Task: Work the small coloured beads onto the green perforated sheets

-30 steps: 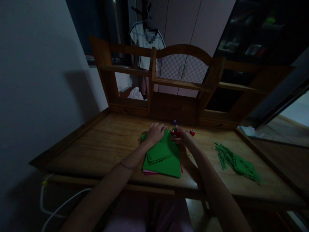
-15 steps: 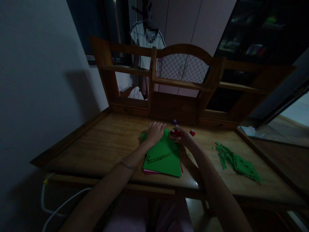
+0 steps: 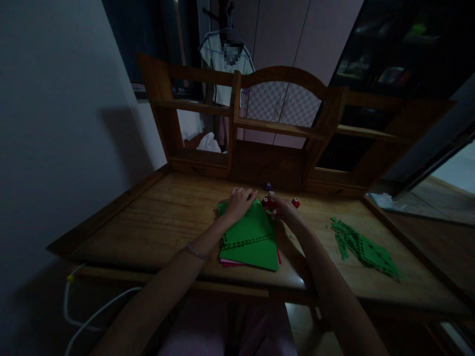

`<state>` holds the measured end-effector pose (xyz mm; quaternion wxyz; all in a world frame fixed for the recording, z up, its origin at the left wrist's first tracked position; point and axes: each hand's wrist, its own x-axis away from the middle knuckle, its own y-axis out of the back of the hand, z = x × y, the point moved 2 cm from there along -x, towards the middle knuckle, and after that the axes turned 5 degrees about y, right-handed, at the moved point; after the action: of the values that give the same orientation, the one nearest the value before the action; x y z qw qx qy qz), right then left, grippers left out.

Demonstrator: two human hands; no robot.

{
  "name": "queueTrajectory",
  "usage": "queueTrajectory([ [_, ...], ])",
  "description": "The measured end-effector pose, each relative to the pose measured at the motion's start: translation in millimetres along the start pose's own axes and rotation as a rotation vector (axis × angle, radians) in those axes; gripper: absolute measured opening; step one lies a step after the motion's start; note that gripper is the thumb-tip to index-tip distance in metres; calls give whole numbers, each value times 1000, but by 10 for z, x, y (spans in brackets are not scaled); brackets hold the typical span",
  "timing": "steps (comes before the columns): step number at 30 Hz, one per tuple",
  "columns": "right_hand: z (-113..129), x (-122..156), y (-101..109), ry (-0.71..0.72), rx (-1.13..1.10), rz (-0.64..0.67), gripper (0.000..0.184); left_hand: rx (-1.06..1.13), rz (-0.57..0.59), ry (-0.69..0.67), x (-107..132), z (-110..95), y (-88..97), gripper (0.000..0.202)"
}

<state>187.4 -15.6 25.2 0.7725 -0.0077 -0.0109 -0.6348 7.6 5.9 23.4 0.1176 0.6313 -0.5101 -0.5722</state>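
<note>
A green paper sheet [image 3: 251,225] with a line of punched holes lies at an angle on a stack of coloured paper [image 3: 256,259], green on top with pink and red edges showing below. My left hand [image 3: 240,201] is closed on the far part of the upper sheet, fingers bent over its edge. My right hand [image 3: 285,207], at the sheet's far right corner, grips a small craft punch [image 3: 271,194], mostly hidden by the fingers. Close around it stand a red punch [image 3: 265,202], another red punch [image 3: 296,202] and a purple punch [image 3: 269,187].
Cut green paper pieces [image 3: 365,249], full of holes, lie at the right of the wooden desk [image 3: 156,217]. A shelf unit [image 3: 274,129] rises along the back edge. A white cable [image 3: 100,309] hangs at the front left.
The upper green sheet has shifted and turned slightly under my left hand. My right hand's fingers have moved a little around the punch, which shows a pale top now.
</note>
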Motion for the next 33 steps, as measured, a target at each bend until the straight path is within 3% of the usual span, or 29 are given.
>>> queueTrajectory([
  [22,76,55,-86,66,220,-7,44,5,9,-2,-7,-12,1,45],
  [33,-9,-2,-36,65,254,12,46,34,21,-13,-8,-3,2,46],
])
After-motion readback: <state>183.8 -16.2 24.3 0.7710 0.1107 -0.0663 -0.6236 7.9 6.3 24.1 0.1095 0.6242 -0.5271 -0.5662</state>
